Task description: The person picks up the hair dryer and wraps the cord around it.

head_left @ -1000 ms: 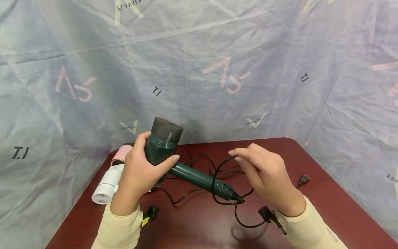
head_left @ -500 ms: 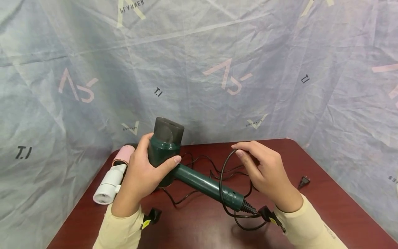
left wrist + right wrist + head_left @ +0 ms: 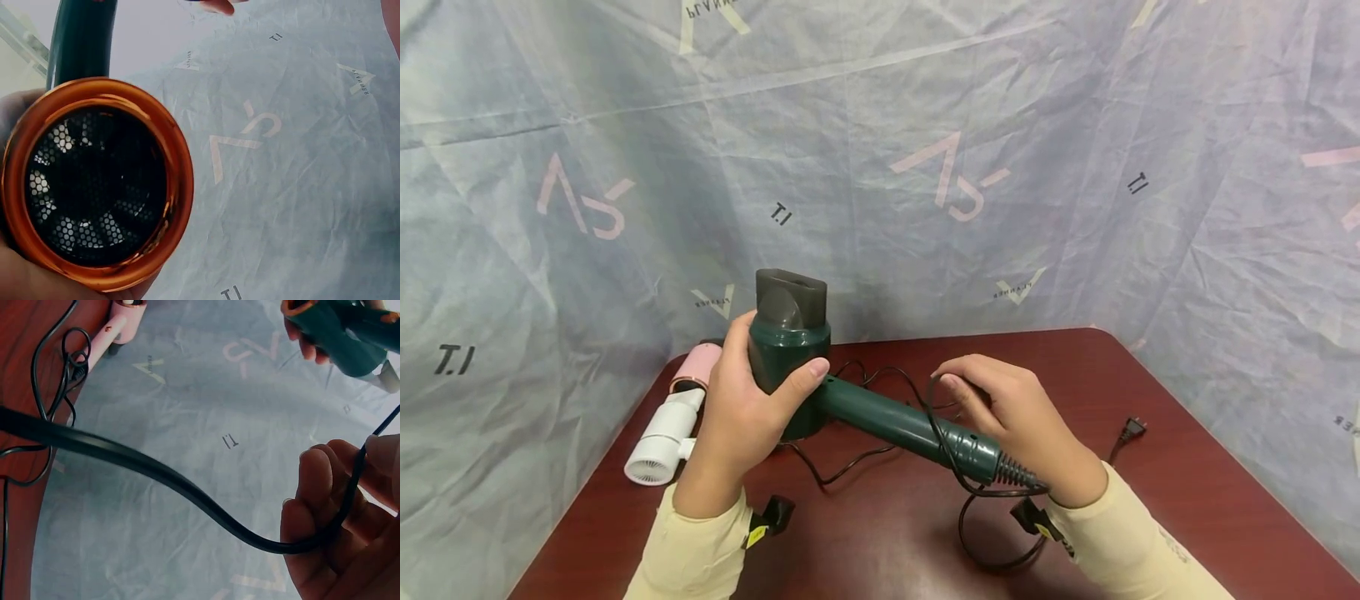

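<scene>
A dark green hair dryer (image 3: 895, 425) with a grey nozzle pointing up is held above the table, its handle slanting down to the right. My left hand (image 3: 741, 408) grips its barrel, thumb across the front. In the left wrist view the dryer's copper-coloured intake ring (image 3: 178, 181) and mesh face the camera. My right hand (image 3: 1011, 408) pinches the dryer's black cord (image 3: 187, 490) between thumb and fingers. A loop of that cord passes across the handle's lower end, near the ribbed cord sleeve.
A white hair dryer (image 3: 662, 442) and a pink hair dryer (image 3: 698, 365) lie at the table's left edge. Black cords (image 3: 827, 482) trail over the dark red table (image 3: 880, 533). A two-pin plug (image 3: 1132, 429) lies at the right. A printed grey cloth (image 3: 865, 167) hangs behind.
The nozzle has turned more upright, and the handle's lower end has shifted right. My right hand rose a little with the cord, then moved left and down, still pinching it.
</scene>
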`<state>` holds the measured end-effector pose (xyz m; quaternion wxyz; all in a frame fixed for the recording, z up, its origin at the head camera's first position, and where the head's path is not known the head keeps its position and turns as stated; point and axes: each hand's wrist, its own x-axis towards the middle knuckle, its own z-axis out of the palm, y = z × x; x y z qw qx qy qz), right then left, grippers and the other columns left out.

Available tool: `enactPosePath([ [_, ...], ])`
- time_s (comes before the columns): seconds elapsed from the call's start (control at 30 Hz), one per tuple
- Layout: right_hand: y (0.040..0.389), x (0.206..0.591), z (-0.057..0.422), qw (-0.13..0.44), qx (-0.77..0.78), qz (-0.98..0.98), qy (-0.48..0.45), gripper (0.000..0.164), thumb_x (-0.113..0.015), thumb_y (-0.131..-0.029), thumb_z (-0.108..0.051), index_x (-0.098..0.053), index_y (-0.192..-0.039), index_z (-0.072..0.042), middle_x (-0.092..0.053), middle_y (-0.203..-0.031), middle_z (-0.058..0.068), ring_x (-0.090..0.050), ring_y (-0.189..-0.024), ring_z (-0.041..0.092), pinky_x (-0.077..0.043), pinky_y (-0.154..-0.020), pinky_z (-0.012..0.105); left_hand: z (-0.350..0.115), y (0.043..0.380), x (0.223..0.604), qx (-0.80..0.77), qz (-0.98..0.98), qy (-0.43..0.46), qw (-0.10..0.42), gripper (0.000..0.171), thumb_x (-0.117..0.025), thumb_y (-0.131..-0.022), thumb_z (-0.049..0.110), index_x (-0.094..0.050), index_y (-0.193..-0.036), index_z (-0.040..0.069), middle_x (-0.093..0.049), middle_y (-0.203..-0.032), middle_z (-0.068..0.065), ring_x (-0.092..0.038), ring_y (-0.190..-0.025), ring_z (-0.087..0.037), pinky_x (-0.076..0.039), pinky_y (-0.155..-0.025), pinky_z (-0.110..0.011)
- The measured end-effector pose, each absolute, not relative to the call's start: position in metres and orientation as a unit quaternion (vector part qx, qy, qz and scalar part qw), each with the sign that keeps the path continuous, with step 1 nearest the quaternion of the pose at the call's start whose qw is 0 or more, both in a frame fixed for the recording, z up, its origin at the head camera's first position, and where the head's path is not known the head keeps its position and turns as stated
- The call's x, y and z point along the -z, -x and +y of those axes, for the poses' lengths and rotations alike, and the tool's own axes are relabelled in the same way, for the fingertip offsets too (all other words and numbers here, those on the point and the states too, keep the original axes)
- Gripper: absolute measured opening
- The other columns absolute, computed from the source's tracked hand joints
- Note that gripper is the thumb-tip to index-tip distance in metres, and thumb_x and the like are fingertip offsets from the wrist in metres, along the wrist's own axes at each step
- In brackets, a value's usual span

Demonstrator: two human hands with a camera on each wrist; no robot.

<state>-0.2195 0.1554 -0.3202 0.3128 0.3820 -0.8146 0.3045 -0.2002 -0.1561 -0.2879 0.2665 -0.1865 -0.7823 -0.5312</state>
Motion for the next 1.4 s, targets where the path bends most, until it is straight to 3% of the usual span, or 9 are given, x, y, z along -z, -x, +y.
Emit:
enactPosePath([
  [0.1, 0.220, 0.323, 0.152, 0.317, -0.307, -0.805, -0.397, 0.017, -0.064, -0.102, -0.009, -0.071, -0.113, -0.019, -0.066, -0.096, -0.012, -0.054, -0.069, -0.003, -0.046, -0.068, 0.013, -0.156, 0.200, 0.288, 0.534, -0.779, 0.180, 0.274, 0.066, -0.080, -0.089, 0.025, -0.046, -0.145, 0.022, -0.067, -0.108, -0.001, -0.066, -0.096, -0.016, -0.057, -0.080, -0.028],
  [0.23, 0.218, 0.326, 0.148, 0.312, -0.325, -0.792, -0.412, 0.019, -0.061, -0.104, -0.011, -0.069, -0.112, -0.026, -0.064, -0.098, -0.016, -0.054, -0.076, -0.001, -0.046, -0.071, 0.013, -0.156, 0.200, 0.288, 0.542, -0.772, 0.172, 0.285, 0.067, -0.080, -0.089, 0.025, -0.045, -0.147, 0.022, -0.067, -0.110, -0.002, -0.066, -0.096, -0.017, -0.056, -0.080, -0.027],
  [0.5, 0.217, 0.333, 0.146, 0.254, -0.324, -0.829, -0.380, 0.015, -0.061, -0.105, -0.022, -0.066, -0.114, -0.034, -0.063, -0.097, -0.019, -0.058, -0.079, 0.000, -0.052, -0.069, 0.022, -0.154, 0.201, 0.286, 0.591, -0.723, 0.168, 0.316, 0.067, -0.081, -0.087, 0.020, -0.046, -0.144, 0.018, -0.065, -0.114, -0.002, -0.066, -0.096, -0.023, -0.056, -0.082, -0.026],
  [0.63, 0.216, 0.335, 0.146, 0.210, -0.340, -0.849, -0.347, 0.019, -0.063, -0.104, -0.024, -0.069, -0.120, -0.033, -0.066, -0.095, -0.018, -0.060, -0.078, 0.002, -0.053, -0.071, 0.025, -0.153, 0.202, 0.286, 0.606, -0.696, 0.174, 0.343, 0.064, -0.079, -0.088, 0.015, -0.047, -0.143, 0.015, -0.064, -0.115, -0.004, -0.066, -0.096, -0.023, -0.057, -0.082, -0.025],
  [0.77, 0.214, 0.334, 0.144, 0.222, -0.304, -0.854, -0.360, 0.028, -0.062, -0.105, -0.024, -0.066, -0.132, -0.031, -0.065, -0.099, -0.019, -0.056, -0.081, -0.001, -0.050, -0.074, 0.023, -0.151, 0.203, 0.286, 0.630, -0.657, 0.195, 0.366, 0.065, -0.078, -0.087, 0.008, -0.046, -0.143, 0.012, -0.063, -0.119, -0.009, -0.067, -0.098, -0.024, -0.058, -0.083, -0.025],
  [0.97, 0.214, 0.334, 0.139, 0.228, -0.288, -0.837, -0.406, 0.019, -0.059, -0.106, -0.016, -0.066, -0.122, -0.022, -0.066, -0.110, -0.012, -0.060, -0.089, -0.001, -0.053, -0.077, 0.021, -0.150, 0.207, 0.285, 0.665, -0.590, 0.229, 0.397, 0.068, -0.079, -0.083, 0.000, -0.048, -0.142, 0.010, -0.063, -0.123, -0.017, -0.066, -0.101, -0.028, -0.057, -0.086, -0.029],
  [1.2, 0.207, 0.332, 0.136, 0.159, -0.282, -0.866, -0.382, 0.011, -0.050, -0.110, -0.024, -0.059, -0.112, -0.030, -0.061, -0.096, -0.020, -0.051, -0.069, -0.002, -0.049, -0.065, 0.020, -0.148, 0.209, 0.283, 0.685, -0.533, 0.241, 0.434, 0.071, -0.079, -0.079, -0.007, -0.046, -0.140, 0.002, -0.063, -0.123, -0.019, -0.065, -0.101, -0.028, -0.056, -0.087, -0.030],
  [1.4, 0.201, 0.329, 0.133, 0.155, -0.232, -0.879, -0.386, 0.012, -0.052, -0.109, -0.022, -0.061, -0.116, -0.025, -0.061, -0.097, -0.021, -0.048, -0.065, -0.003, -0.048, -0.066, 0.019, -0.143, 0.203, 0.275, 0.702, -0.493, 0.243, 0.454, 0.071, -0.078, -0.076, -0.012, -0.047, -0.138, -0.002, -0.063, -0.122, -0.021, -0.065, -0.101, -0.028, -0.056, -0.089, -0.031],
])
